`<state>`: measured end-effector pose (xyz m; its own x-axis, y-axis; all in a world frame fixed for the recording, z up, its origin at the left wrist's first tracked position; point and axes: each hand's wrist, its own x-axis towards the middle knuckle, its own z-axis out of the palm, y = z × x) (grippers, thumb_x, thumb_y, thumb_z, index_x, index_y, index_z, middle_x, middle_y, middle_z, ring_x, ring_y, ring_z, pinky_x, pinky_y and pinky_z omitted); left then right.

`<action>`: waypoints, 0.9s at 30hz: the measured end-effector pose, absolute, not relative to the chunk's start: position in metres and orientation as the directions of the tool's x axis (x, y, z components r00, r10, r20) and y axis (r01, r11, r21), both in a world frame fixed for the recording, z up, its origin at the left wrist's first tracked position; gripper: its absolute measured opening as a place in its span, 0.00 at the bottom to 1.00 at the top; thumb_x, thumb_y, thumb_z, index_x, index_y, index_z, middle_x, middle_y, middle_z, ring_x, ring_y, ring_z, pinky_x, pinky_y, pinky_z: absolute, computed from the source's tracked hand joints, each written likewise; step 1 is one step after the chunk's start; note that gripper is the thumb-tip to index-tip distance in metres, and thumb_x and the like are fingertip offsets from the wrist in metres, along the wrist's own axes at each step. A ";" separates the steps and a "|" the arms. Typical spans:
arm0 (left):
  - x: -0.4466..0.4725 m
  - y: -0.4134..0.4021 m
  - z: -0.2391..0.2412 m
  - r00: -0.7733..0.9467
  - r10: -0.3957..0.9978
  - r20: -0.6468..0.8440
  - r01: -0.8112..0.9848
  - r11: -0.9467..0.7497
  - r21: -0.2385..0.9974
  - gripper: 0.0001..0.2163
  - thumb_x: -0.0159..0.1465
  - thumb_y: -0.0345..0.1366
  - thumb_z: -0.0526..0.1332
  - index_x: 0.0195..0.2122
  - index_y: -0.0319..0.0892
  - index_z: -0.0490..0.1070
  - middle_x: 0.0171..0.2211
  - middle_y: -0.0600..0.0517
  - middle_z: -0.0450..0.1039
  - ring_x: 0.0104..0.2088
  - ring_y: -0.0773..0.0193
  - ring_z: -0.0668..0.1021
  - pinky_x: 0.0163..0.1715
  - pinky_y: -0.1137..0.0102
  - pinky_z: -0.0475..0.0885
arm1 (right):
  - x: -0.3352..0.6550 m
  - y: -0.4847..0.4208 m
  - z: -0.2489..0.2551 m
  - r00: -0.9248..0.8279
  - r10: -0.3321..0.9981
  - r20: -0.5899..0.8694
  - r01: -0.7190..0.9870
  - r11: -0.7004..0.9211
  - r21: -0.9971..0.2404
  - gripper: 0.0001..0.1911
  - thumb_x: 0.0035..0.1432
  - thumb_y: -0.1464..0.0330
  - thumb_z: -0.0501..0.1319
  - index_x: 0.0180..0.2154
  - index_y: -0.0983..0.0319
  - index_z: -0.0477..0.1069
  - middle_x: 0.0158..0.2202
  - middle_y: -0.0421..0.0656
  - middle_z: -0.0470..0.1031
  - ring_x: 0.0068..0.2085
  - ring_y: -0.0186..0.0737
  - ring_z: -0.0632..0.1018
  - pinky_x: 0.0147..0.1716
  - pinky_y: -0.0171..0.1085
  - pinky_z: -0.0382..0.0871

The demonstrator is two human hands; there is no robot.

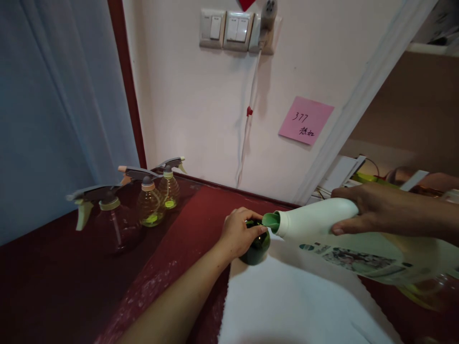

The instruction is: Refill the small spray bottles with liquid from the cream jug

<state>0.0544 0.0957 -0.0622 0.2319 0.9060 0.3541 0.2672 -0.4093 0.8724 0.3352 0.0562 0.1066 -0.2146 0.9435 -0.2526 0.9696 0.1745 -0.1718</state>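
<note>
My right hand [362,208] grips the neck of a large white detergent bottle [358,248], tipped almost on its side with its green spout [271,221] pointing left. The spout sits right over a small dark green container [257,248], around which my left hand [239,234] is wrapped. The container stands at the far edge of a white cloth [297,301] on the dark red table [179,248]. No liquid stream is visible.
Three spray bottles with trigger heads [148,203] stand at the back left, two holding yellowish liquid. On the wall are switches [229,28], a hanging white cord [247,114] and a pink note [305,120]. Clutter lies at the right behind the bottle.
</note>
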 end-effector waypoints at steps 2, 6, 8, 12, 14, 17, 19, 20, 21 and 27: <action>0.054 0.096 -0.062 0.234 0.906 0.354 0.268 -0.410 0.872 0.08 0.56 0.31 0.72 0.37 0.47 0.82 0.38 0.51 0.78 0.44 0.56 0.78 0.46 0.63 0.71 | 0.335 0.056 0.107 -0.217 0.941 -0.259 0.969 0.175 -0.175 0.22 0.51 0.47 0.70 0.40 0.55 0.75 0.35 0.40 0.83 0.35 0.48 0.82 0.29 0.39 0.71; 0.054 0.096 -0.062 0.234 0.908 0.348 0.271 -0.405 0.873 0.08 0.56 0.31 0.72 0.37 0.47 0.82 0.38 0.51 0.78 0.44 0.56 0.78 0.45 0.64 0.72 | 0.338 0.057 0.106 -0.243 0.937 -0.252 0.963 0.203 -0.176 0.21 0.53 0.47 0.69 0.39 0.55 0.75 0.35 0.41 0.83 0.35 0.49 0.82 0.29 0.40 0.71; 0.054 0.096 -0.061 0.231 0.909 0.346 0.273 -0.402 0.874 0.08 0.56 0.31 0.72 0.37 0.47 0.82 0.38 0.52 0.78 0.44 0.56 0.78 0.45 0.64 0.72 | 0.339 0.057 0.106 -0.237 0.938 -0.253 0.965 0.196 -0.177 0.21 0.52 0.47 0.69 0.39 0.56 0.75 0.34 0.41 0.83 0.34 0.48 0.82 0.29 0.39 0.71; 0.054 0.096 -0.061 0.228 0.910 0.345 0.276 -0.400 0.874 0.08 0.56 0.31 0.72 0.36 0.47 0.82 0.38 0.52 0.78 0.44 0.57 0.78 0.45 0.64 0.72 | 0.338 0.057 0.106 -0.239 0.939 -0.247 0.966 0.203 -0.161 0.21 0.52 0.48 0.69 0.39 0.55 0.75 0.35 0.40 0.82 0.35 0.48 0.82 0.29 0.40 0.70; 0.055 0.096 -0.061 0.229 0.910 0.345 0.276 -0.401 0.874 0.08 0.56 0.31 0.72 0.37 0.47 0.82 0.38 0.52 0.79 0.44 0.56 0.78 0.45 0.64 0.72 | 0.337 0.057 0.107 -0.235 0.939 -0.250 0.967 0.200 -0.156 0.22 0.52 0.46 0.69 0.40 0.55 0.75 0.35 0.41 0.82 0.35 0.49 0.81 0.29 0.40 0.70; 0.055 0.097 -0.063 0.231 0.909 0.346 0.275 -0.402 0.873 0.08 0.56 0.31 0.72 0.37 0.47 0.82 0.38 0.51 0.79 0.44 0.56 0.78 0.45 0.64 0.72 | 0.335 0.056 0.107 -0.210 0.944 -0.256 0.974 0.178 -0.142 0.25 0.50 0.44 0.68 0.39 0.56 0.74 0.34 0.41 0.82 0.35 0.49 0.81 0.29 0.40 0.70; 0.055 0.097 -0.064 0.231 0.909 0.348 0.274 -0.404 0.873 0.08 0.56 0.31 0.72 0.37 0.47 0.82 0.38 0.51 0.78 0.44 0.56 0.78 0.45 0.64 0.72 | 0.334 0.056 0.108 -0.202 0.944 -0.260 0.976 0.171 -0.136 0.25 0.50 0.44 0.68 0.39 0.56 0.74 0.34 0.41 0.82 0.34 0.49 0.81 0.29 0.41 0.71; 0.055 0.097 -0.064 0.231 0.908 0.349 0.275 -0.405 0.872 0.08 0.56 0.31 0.72 0.37 0.47 0.82 0.38 0.51 0.78 0.44 0.56 0.78 0.45 0.64 0.72 | 0.334 0.056 0.108 -0.203 0.944 -0.262 0.976 0.171 -0.138 0.25 0.50 0.44 0.69 0.39 0.56 0.74 0.34 0.42 0.82 0.34 0.49 0.81 0.29 0.41 0.71; 0.055 0.097 -0.064 0.231 0.908 0.349 0.275 -0.405 0.872 0.07 0.56 0.31 0.72 0.37 0.47 0.82 0.38 0.51 0.78 0.44 0.56 0.78 0.45 0.64 0.72 | 0.334 0.056 0.108 -0.207 0.943 -0.262 0.975 0.175 -0.141 0.25 0.50 0.45 0.68 0.39 0.56 0.74 0.34 0.42 0.82 0.34 0.49 0.81 0.29 0.41 0.70; 0.055 0.096 -0.062 0.229 0.910 0.345 0.282 -0.401 0.872 0.07 0.56 0.31 0.72 0.36 0.47 0.82 0.38 0.52 0.78 0.44 0.57 0.78 0.45 0.64 0.72 | 0.332 0.055 0.109 -0.202 0.948 -0.244 0.978 0.182 -0.102 0.26 0.50 0.43 0.68 0.39 0.56 0.74 0.34 0.42 0.82 0.35 0.50 0.81 0.29 0.41 0.70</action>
